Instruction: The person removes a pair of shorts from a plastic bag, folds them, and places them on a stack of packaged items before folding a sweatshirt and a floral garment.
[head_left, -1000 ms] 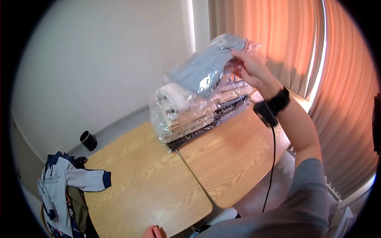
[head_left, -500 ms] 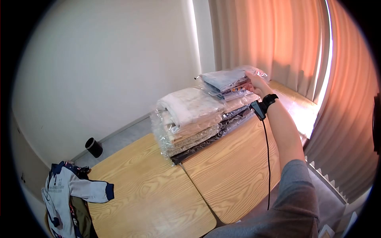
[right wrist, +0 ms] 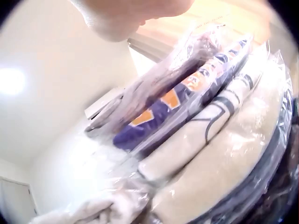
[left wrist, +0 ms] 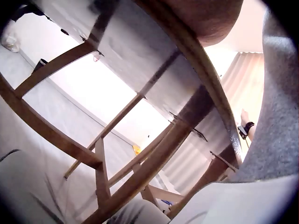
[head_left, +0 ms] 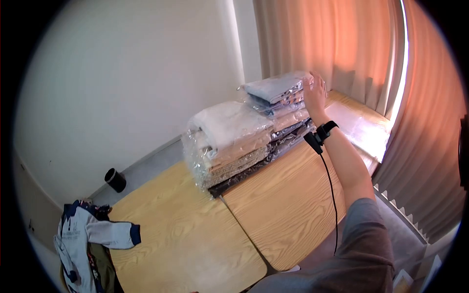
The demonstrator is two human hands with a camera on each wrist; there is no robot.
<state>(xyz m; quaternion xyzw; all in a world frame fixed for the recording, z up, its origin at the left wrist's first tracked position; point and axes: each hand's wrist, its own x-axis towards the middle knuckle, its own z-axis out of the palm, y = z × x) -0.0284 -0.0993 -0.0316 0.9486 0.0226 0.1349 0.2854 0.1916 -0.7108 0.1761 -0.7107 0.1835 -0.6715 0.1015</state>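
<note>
My right hand [head_left: 313, 87] reaches to the far end of the wooden table [head_left: 293, 205]. Its straight fingers rest against the side of a grey-blue garment in a clear bag [head_left: 276, 87], which lies flat on top of a stack of bagged folded clothes [head_left: 234, 141]. In the right wrist view only the heel of that hand [right wrist: 131, 14] shows above the grey bag [right wrist: 154, 88] and an orange-and-navy one [right wrist: 187, 88]. My left hand is low, under the table edge; only a dark bit of palm [left wrist: 205, 14] shows, fingers hidden.
A second wooden table [head_left: 181, 244] adjoins on the left. A white-and-navy jacket [head_left: 83, 234] hangs over a chair at the lower left. A black cup [head_left: 115, 179] stands on the floor by the wall. Orange-lit curtains [head_left: 342, 44] hang behind the stack.
My right hand lowered the grey-blue bagged garment from a tilted, raised hold onto the top of the stack, then let go and now lies straight against its side.
</note>
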